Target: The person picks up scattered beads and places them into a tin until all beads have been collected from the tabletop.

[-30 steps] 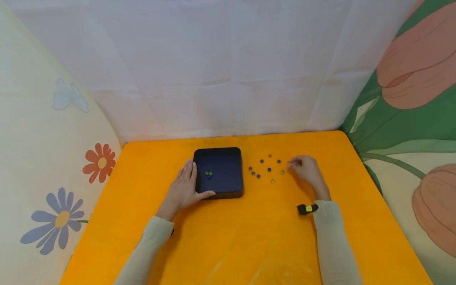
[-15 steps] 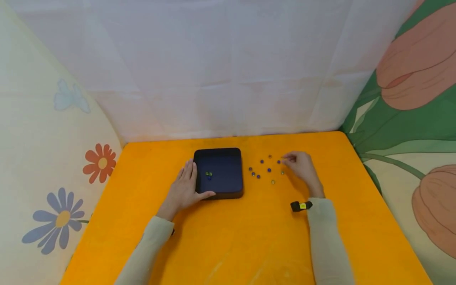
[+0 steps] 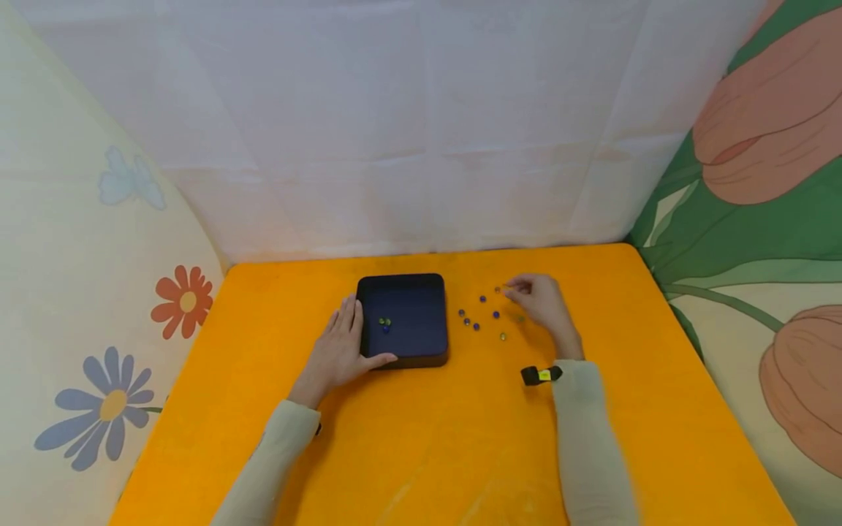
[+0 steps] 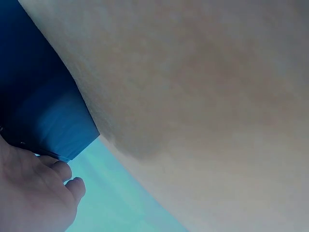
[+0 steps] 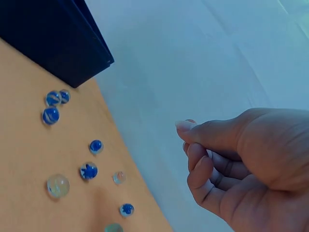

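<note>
A square dark blue tray (image 3: pixel 414 321) sits on the table with several marbles (image 3: pixel 385 325) inside. My left hand (image 3: pixel 338 348) lies against its left wall, fingers straight, thumb over the front edge; the left wrist view shows that hand (image 4: pixel 38 188) beside the blue wall. My right hand (image 3: pixel 541 299) is raised over the loose marbles to the tray's right. In the right wrist view the thumb and index finger of my right hand (image 5: pixel 241 164) pinch together, seemingly round a marble that they hide. Loose blue marbles (image 5: pixel 89 170) and a pale yellowish marble (image 5: pixel 58 186) lie below.
The orange-covered table (image 3: pixel 421 438) ends at a white cloth backdrop (image 3: pixel 421 146). Flower-printed panels (image 3: pixel 770 256) flank both sides. Several marbles (image 3: pixel 467 321) lie between the tray and my right hand.
My right hand has moved left and slightly toward the back, passing over the loose marbles toward the tray, its fingertips still pinched. The left hand and tray stay put.
</note>
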Demonstrator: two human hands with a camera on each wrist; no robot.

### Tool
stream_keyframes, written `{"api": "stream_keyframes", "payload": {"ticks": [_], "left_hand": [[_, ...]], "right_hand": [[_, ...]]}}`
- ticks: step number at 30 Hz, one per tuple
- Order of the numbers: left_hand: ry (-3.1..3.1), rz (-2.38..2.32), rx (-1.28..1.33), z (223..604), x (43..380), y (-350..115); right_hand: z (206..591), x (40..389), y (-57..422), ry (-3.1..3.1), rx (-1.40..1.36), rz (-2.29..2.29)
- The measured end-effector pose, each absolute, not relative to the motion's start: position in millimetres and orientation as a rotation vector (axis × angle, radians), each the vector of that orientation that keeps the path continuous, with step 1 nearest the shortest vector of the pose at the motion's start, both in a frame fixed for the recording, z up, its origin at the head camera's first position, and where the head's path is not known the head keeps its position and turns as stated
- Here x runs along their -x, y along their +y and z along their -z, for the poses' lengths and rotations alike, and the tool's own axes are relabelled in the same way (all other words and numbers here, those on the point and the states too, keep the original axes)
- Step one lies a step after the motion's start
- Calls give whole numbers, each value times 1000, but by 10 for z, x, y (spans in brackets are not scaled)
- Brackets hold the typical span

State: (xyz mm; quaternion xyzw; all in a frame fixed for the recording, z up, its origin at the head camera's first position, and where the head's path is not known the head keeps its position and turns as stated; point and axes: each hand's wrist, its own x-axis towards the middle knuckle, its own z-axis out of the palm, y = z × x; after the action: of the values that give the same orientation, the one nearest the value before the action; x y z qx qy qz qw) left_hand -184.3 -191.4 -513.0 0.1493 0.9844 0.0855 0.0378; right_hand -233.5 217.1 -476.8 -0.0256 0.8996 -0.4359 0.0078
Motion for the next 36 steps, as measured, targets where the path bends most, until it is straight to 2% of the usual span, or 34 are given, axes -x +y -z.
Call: {"api": "stream_keyframes", "payload": {"ticks": [36], "left_hand": [[3000,-279,-460,5104,1843,-1919]], "right_hand": [[4586,2489,1599,2759,233,1486]]}}
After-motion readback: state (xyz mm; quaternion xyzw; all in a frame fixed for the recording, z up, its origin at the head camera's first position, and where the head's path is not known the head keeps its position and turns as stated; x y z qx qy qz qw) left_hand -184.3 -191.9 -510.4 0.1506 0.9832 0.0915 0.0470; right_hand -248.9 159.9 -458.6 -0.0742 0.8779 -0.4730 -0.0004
